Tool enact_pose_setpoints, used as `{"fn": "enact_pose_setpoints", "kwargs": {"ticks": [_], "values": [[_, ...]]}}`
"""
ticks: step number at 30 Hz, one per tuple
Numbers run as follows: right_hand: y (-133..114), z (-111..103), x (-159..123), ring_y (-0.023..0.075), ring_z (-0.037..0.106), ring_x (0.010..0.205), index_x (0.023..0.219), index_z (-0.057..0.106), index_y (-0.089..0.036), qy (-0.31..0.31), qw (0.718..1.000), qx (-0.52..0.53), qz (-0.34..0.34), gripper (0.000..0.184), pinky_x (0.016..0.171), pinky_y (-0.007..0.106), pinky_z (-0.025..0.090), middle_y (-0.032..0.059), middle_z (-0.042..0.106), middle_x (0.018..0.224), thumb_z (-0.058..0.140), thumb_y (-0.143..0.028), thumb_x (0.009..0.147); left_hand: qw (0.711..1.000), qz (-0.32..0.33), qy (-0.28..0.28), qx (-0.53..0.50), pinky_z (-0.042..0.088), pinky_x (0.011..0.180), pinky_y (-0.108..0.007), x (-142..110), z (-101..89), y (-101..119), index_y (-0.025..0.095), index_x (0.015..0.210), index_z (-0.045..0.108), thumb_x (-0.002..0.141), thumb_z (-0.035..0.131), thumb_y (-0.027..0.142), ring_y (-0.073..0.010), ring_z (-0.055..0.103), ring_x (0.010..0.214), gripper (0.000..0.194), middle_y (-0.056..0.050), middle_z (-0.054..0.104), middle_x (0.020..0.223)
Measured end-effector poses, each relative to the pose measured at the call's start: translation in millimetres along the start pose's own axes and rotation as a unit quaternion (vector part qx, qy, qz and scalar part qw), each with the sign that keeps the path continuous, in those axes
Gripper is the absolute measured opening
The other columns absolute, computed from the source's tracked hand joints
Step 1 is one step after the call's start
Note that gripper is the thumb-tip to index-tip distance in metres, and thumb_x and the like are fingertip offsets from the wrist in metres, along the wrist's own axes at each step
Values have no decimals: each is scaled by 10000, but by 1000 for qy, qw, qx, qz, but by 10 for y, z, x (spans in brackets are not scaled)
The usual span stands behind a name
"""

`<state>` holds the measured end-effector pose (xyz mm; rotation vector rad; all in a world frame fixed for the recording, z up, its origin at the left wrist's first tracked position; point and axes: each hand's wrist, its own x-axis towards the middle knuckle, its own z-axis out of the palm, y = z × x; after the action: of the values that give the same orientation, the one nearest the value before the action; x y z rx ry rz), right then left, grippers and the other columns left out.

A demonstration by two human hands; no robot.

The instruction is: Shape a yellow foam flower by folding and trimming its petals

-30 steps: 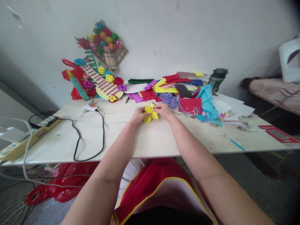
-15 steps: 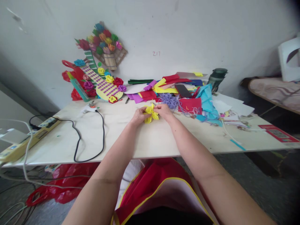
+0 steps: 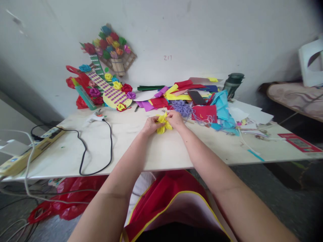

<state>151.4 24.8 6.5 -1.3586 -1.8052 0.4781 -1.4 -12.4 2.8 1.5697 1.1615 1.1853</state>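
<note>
Above the middle of the white table, a yellow paper flower (image 3: 164, 127) with spread petals is held between both hands. My left hand (image 3: 150, 125) pinches it from the left side. On the other side, my right hand (image 3: 175, 119) has its fingertips closed on an upper petal. Just behind the flower lies a small metal tool, partly hidden, its kind unclear. A tangle of lilac yarn (image 3: 182, 108) lies beyond my right hand, beside a red sheet (image 3: 205, 114).
On the left are a white glue gun (image 3: 96, 116), its black cord, a power strip (image 3: 32, 151) and a glue bottle (image 3: 85, 95). Paper-flower guitar shapes (image 3: 113, 94) lean on the wall. Coloured paper, a phone (image 3: 196, 97) and a dark bottle (image 3: 233, 86) stand behind.
The yellow flower has turned and tilted slightly between my fingers, its petals shifting a little right. Both hands keep their hold in almost the same place.
</note>
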Motion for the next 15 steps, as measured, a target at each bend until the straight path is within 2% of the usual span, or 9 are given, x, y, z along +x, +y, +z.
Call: {"fn": "enact_pose_setpoints", "kwargs": {"ticks": [4, 9, 15], "values": [[41, 45, 11, 175, 640, 924, 496, 575, -193, 15, 999, 49, -2, 151, 902, 318, 474, 38, 702, 998, 578, -150, 641, 1000, -3, 8, 2, 476, 628, -254, 17, 2, -23, 133, 773, 659, 465, 857, 401, -142, 596, 644, 454, -7, 648, 688], [44, 73, 12, 197, 625, 986, 469, 527, -205, 36, 995, 91, -19, 174, 966, 351, 454, 42, 691, 1063, 600, -160, 620, 1000, 10, 28, 0, 454, 596, -244, 42, -7, -83, 129, 741, 652, 493, 839, 361, -126, 571, 599, 388, 3, 617, 642], [-4, 54, 3, 208, 618, 1032, 454, 485, -207, 31, 990, 131, -36, 198, 993, 357, 437, 52, 681, 1084, 597, -148, 606, 998, -22, 47, -29, 447, 560, -241, 31, 7, -53, 125, 738, 665, 490, 833, 333, -126, 561, 571, 365, -4, 633, 625]]}}
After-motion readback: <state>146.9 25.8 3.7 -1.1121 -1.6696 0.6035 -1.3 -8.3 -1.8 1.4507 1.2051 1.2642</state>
